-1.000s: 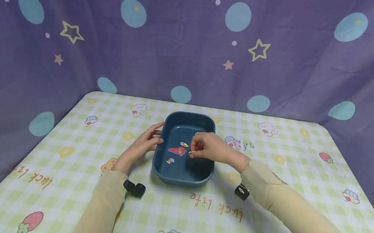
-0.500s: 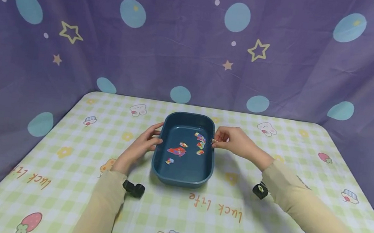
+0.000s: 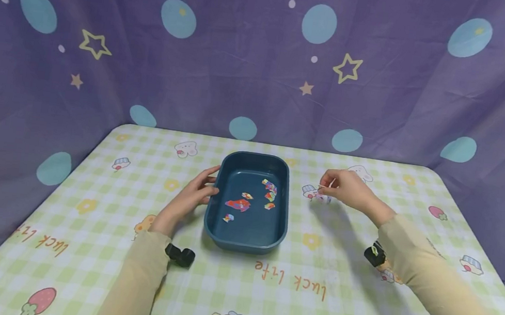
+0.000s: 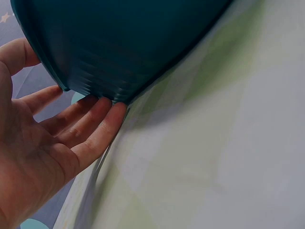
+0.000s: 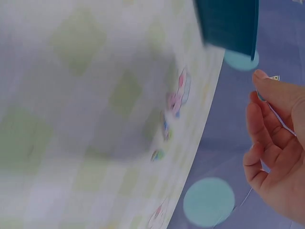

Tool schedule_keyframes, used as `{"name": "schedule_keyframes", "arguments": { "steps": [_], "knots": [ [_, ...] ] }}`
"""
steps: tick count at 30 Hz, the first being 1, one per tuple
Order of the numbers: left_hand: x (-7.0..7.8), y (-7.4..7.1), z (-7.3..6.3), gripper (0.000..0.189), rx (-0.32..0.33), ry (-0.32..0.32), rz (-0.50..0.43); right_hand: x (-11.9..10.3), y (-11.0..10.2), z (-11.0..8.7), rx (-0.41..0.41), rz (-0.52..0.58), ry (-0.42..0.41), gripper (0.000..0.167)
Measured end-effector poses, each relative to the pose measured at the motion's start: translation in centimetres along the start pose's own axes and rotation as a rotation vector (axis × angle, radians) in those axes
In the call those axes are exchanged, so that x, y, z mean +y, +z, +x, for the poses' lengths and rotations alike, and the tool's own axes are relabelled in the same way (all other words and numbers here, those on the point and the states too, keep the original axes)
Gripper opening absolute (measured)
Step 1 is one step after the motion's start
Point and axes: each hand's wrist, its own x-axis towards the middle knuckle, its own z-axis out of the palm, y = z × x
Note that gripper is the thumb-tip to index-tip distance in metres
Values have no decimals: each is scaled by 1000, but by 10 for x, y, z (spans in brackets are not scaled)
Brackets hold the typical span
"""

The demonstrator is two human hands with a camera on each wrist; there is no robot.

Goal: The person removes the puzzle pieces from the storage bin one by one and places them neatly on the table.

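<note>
A dark teal rectangular box [image 3: 243, 237] stands on the table. Inside lie several small colourful flat cutouts, among them a red and purple one [image 3: 237, 204]. My left hand [image 3: 185, 201] rests against the box's left side, fingers fairly straight; in the left wrist view its fingertips [image 4: 116, 112] touch the outer wall. To the right of the box, my right hand [image 3: 350, 189] pinches a small thin flat cutout [image 5: 275, 78] between thumb and finger, above the table. Beneath it lie a pink cutout [image 5: 174, 102], a blue-green one [image 5: 166, 130] and a green one [image 5: 157, 155].
A checked tablecloth [image 3: 125, 288] printed with cartoon figures and lettering covers the table. Behind it hangs a purple curtain [image 3: 223, 81] with stars and blue ovals. Each wrist wears a black camera, such as the left one [image 3: 180, 256].
My right hand has drawn out of the box and moved right over the cutouts on the table, still pinching a thin piece. My left hand has stayed against the box.
</note>
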Motion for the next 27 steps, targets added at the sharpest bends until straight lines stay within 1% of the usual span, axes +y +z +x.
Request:
{"name": "schedule_keyframes", "arguments": {
  "steps": [8,13,20,23,24,27],
  "knots": [
    [0,0,-1,61,-2,0,4,27,-6,-2,30,-22,67,10],
    [0,0,-2,61,4,1,4,38,-6,-5,31,-27,80,11],
    [-4,-2,0,60,6,33,40,50,-10,-10,19,-33,125,17],
    [-3,-2,0,60,6,24,29,54,-11,-11,0,-18,146,21],
    [-2,-2,0,60,5,12,21,55,-12,-12,-7,-15,155,23],
    [1,-1,-1,60,-1,-11,3,59,-11,-13,-32,-35,171,26]
  ]
}}
